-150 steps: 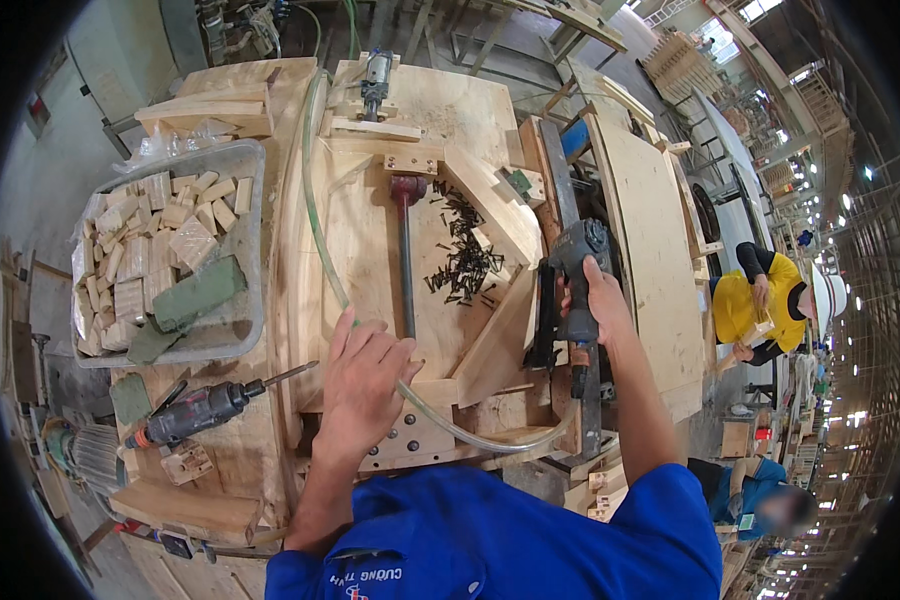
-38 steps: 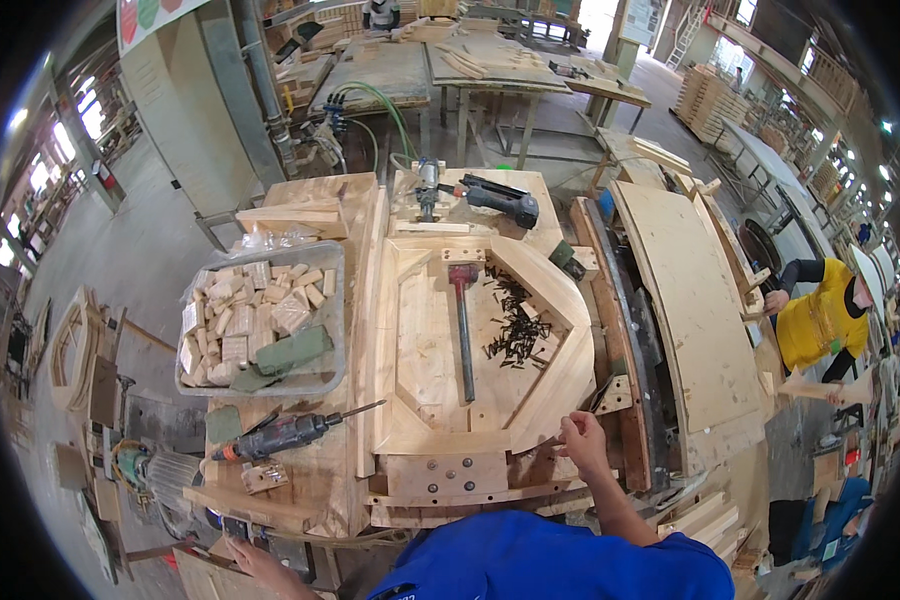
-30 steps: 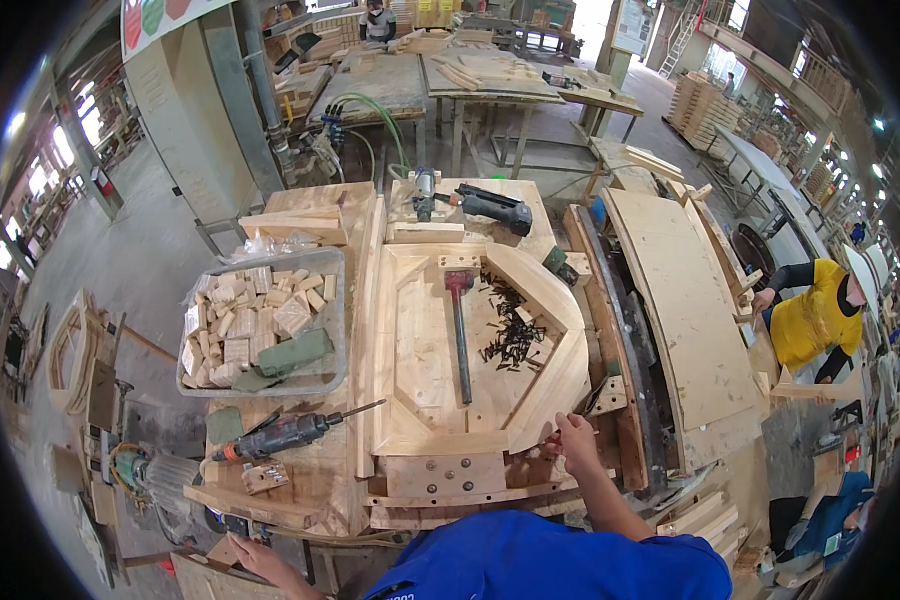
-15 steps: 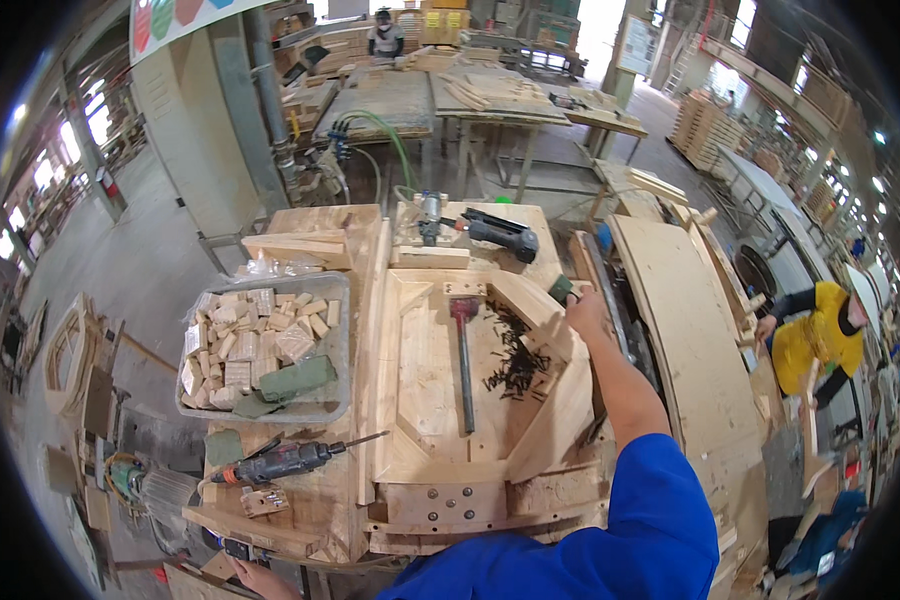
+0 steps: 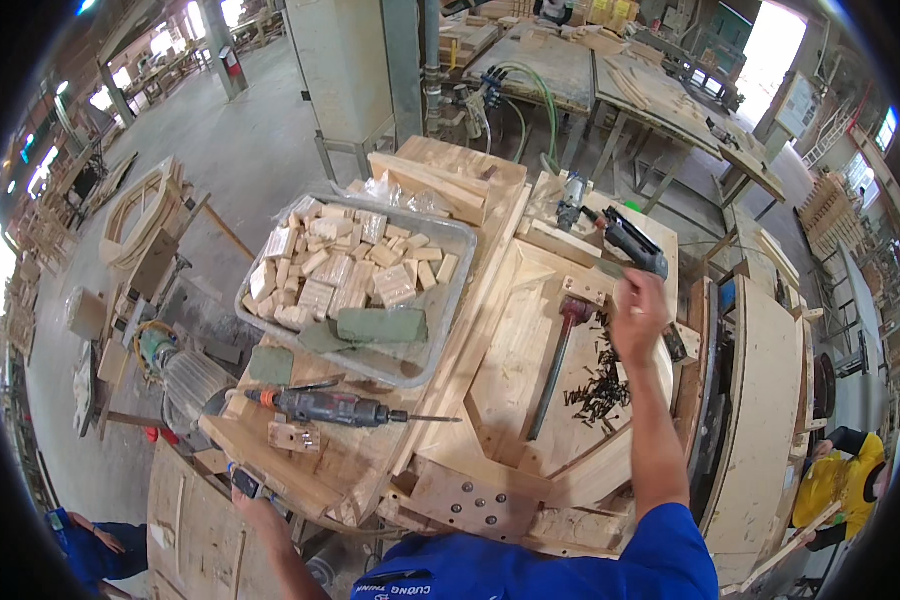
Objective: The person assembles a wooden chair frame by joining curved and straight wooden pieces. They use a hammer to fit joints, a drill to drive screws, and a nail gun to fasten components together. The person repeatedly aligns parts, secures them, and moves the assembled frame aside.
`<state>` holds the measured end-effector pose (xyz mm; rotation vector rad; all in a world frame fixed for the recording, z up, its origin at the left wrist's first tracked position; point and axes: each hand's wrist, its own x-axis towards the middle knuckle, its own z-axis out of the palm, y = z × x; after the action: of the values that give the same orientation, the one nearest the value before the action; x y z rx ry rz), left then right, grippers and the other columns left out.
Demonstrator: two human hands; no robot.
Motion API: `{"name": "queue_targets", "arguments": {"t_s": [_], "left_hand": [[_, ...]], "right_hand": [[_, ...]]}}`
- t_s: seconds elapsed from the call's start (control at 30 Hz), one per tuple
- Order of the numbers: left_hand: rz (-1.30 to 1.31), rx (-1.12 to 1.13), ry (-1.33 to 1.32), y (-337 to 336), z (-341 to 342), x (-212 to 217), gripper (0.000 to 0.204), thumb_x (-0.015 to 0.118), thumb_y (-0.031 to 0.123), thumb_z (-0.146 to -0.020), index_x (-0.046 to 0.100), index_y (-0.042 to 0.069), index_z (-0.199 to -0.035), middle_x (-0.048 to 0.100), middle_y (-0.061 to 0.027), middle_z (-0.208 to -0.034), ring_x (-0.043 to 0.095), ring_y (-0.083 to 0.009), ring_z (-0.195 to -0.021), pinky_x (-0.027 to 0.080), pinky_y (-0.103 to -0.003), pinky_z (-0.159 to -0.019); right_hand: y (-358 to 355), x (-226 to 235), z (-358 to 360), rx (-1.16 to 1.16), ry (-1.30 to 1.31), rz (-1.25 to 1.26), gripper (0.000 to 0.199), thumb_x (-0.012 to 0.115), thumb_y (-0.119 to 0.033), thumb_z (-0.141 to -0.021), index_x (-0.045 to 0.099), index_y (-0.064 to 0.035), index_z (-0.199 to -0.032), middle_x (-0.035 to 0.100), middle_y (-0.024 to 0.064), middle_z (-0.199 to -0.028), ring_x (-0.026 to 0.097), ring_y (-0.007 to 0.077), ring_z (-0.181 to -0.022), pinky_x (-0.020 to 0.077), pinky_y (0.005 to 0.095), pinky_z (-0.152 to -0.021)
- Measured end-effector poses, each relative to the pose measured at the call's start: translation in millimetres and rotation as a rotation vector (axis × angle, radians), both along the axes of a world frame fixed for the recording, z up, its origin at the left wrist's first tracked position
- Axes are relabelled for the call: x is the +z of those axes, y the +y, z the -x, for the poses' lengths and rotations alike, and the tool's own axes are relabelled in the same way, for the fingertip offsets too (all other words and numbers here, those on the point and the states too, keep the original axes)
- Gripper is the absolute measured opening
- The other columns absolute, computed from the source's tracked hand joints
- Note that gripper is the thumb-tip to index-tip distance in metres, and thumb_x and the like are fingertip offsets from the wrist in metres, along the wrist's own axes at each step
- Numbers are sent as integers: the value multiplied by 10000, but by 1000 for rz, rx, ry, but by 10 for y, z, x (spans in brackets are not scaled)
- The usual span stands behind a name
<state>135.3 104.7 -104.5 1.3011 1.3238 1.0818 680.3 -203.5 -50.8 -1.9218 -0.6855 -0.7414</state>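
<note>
My right hand is over the far right corner of the wooden frame, fingers closed on a green pad that is mostly hidden. Low at the left, my left hand is closed on a small dark object with blue edges, beside the bench's near left corner. Inside the frame lies a hammer with a reddish head and a long dark handle. Beside it is a heap of black screws. A cordless drill lies just beyond the right hand.
Left of the frame stands a clear plastic bin of small wood blocks and green pads. In front of it lies a power tool with a long bit. A grey pillar rises behind. Other people work at far right and lower left.
The view has swung left, so the bench appears further right. My right hand has moved from the frame's right side toward its far edge with the green pad. More of my left hand shows.
</note>
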Motion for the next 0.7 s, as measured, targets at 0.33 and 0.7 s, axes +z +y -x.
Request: {"name": "queue_targets", "arguments": {"t_s": [0.33,0.7], "left_hand": [[-15,-41,-43,288,114,-442,326,553,235,-1067,665,17,-1282,680,-34,-1106,611,-142,-983,474,-309,-861],[51,-19,-177,216,43,-407,379,529,199,-1080,621,-3,-1388,685,-86,-1262,647,-189,-1115,497,-334,-986]], "right_hand": [[785,162,1481,384,219,107,333,749,-72,-930,696,-29,-1256,704,118,-1146,707,230,-978,575,330,-820],[-1810,-1228,2765,-483,988,-484,492,685,-154,-1000,492,45,-1406,623,122,-1233,618,156,-1005,542,319,-828]]}}
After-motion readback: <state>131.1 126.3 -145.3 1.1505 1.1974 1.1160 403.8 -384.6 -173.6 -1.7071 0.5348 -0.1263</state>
